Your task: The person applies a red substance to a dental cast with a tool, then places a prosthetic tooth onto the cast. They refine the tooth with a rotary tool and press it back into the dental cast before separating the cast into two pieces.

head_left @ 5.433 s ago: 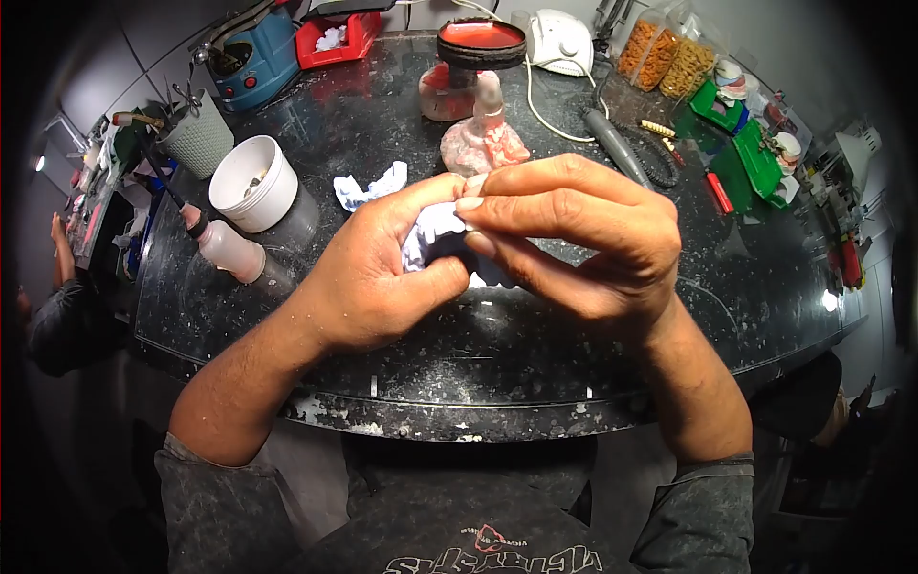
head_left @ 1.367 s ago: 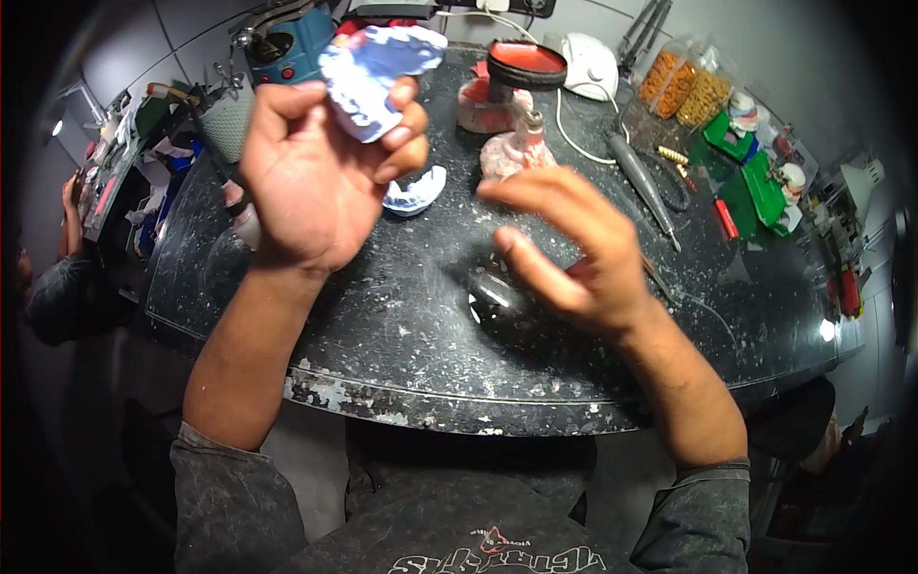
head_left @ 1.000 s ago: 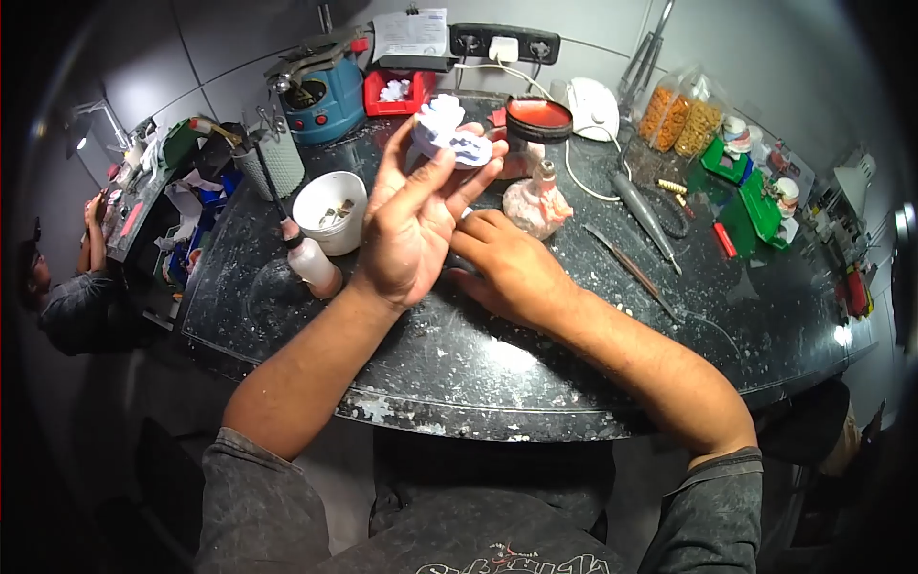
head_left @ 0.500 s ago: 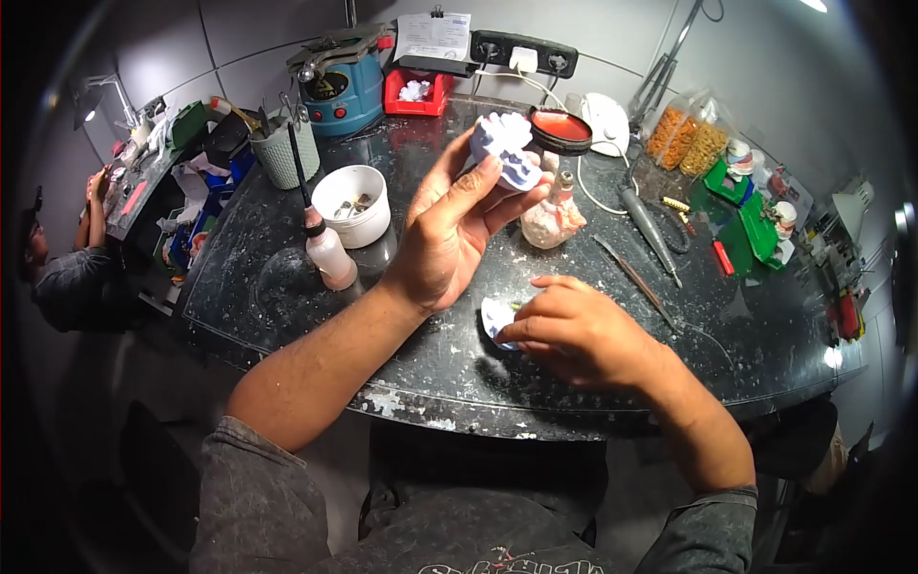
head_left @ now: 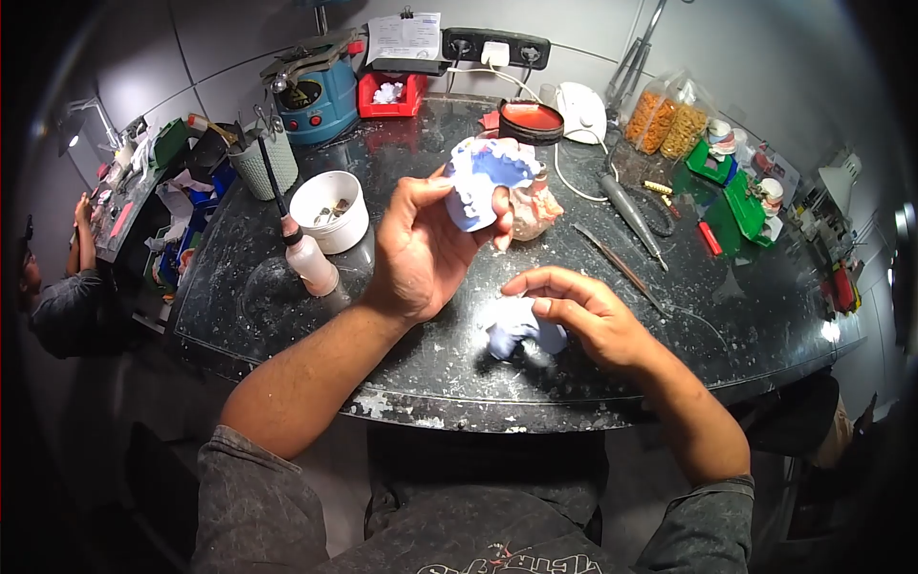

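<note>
My left hand [head_left: 421, 263] grips a blue and white dental model [head_left: 470, 206], raised over the middle of the bench with its curved row of teeth in sight. Lower down, close over the bench near its front edge, is a second blue and white dental model [head_left: 518, 325], blurred and brightly lit. The thumb and fingers of my right hand [head_left: 598, 320] are closed on its upper right side. Behind the raised model, partly covered by it, stands a lumpy pinkish-white object [head_left: 537, 212].
On the left are a dropper-tipped bottle [head_left: 311, 268], a white tub [head_left: 344, 225] and a tool holder [head_left: 263, 167]. A red-filled round container [head_left: 532, 120] stands behind. To the right lie a slim metal tool [head_left: 622, 268] and a corded handpiece [head_left: 631, 220]. Another person [head_left: 72, 297] works far left.
My left hand has turned its model, bringing the tooth arch and blue inner side into view. The lower model has tilted, and my right hand has shifted to its right side.
</note>
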`<move>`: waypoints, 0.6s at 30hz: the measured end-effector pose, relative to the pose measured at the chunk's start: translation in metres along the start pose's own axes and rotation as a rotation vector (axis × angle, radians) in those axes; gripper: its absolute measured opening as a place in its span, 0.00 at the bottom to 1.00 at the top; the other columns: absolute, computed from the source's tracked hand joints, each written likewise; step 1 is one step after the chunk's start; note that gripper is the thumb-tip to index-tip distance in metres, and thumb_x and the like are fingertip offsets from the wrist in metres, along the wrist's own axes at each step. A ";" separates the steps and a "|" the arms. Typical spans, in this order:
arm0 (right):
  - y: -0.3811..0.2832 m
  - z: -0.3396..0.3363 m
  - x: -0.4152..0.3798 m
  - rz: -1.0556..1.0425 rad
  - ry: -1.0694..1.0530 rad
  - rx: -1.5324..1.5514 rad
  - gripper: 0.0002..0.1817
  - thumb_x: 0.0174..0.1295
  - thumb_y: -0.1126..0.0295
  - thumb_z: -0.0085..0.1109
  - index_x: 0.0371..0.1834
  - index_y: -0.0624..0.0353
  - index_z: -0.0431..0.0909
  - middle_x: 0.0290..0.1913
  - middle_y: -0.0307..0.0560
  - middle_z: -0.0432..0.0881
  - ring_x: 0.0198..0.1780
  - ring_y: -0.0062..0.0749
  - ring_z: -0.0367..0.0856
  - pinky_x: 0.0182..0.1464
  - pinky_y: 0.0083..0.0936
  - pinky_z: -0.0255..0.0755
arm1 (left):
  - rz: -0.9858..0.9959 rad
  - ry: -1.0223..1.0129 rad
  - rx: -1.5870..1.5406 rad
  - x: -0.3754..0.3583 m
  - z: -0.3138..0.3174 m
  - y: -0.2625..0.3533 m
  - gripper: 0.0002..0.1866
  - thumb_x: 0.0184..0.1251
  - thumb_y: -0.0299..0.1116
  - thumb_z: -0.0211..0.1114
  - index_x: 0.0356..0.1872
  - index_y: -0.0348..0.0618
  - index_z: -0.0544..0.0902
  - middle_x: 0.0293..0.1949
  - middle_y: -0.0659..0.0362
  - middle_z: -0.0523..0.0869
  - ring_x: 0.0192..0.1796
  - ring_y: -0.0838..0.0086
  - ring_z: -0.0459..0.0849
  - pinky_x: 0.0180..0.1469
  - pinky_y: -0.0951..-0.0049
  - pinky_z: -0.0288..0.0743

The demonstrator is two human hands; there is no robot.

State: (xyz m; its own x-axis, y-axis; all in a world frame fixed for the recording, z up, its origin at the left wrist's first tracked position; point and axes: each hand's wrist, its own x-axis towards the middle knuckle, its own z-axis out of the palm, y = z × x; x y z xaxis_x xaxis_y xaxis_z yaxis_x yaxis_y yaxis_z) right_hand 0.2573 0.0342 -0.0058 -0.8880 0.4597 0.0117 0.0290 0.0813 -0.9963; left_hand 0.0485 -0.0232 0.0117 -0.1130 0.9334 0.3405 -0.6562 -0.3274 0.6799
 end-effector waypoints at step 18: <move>-0.008 0.018 -0.018 -0.275 0.115 -1.006 0.24 0.63 0.53 0.63 0.54 0.58 0.77 0.51 0.55 0.76 0.53 0.48 0.76 0.56 0.38 0.72 | 0.072 -0.075 0.226 0.000 0.001 -0.004 0.37 0.60 0.41 0.50 0.72 0.35 0.60 0.51 0.53 0.81 0.48 0.74 0.78 0.45 0.74 0.70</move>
State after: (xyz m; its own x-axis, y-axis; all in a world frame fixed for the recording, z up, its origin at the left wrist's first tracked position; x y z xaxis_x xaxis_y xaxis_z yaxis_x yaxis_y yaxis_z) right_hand 0.2644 0.0093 0.0006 -0.8745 0.3908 0.2874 0.2479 0.8692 -0.4278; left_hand 0.0522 -0.0220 0.0096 -0.0920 0.8958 0.4349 -0.4640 -0.4250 0.7772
